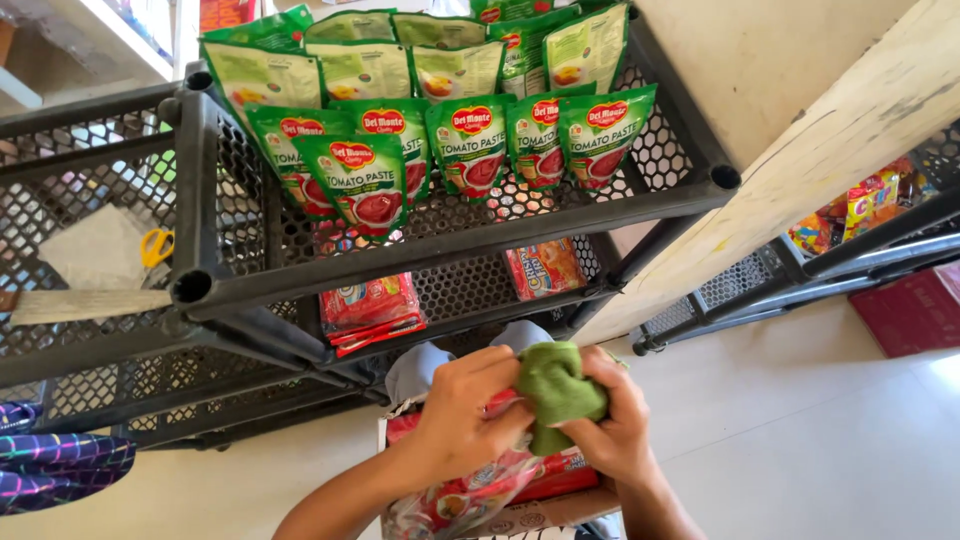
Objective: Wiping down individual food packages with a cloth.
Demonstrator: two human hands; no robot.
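Both hands over open carton (540, 515) of red packets (470, 495) below black shelf rack (450, 245): left hand (462, 415), right hand (615, 425) fingers clenched around green cloth (555, 390). Wiping step apparently underway; next needs cloth pressed to packet.

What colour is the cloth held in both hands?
Green; the cloth shows best in the head view, gripped between left hand and right hand.

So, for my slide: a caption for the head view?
Both hands grip a green cloth below a black shelf rack.

Small shop. Black mesh rack (440, 245) carried rows of identical green pouches (470, 140); red snack packs (368, 305) below; more packets (860, 205) on neighbouring rack.
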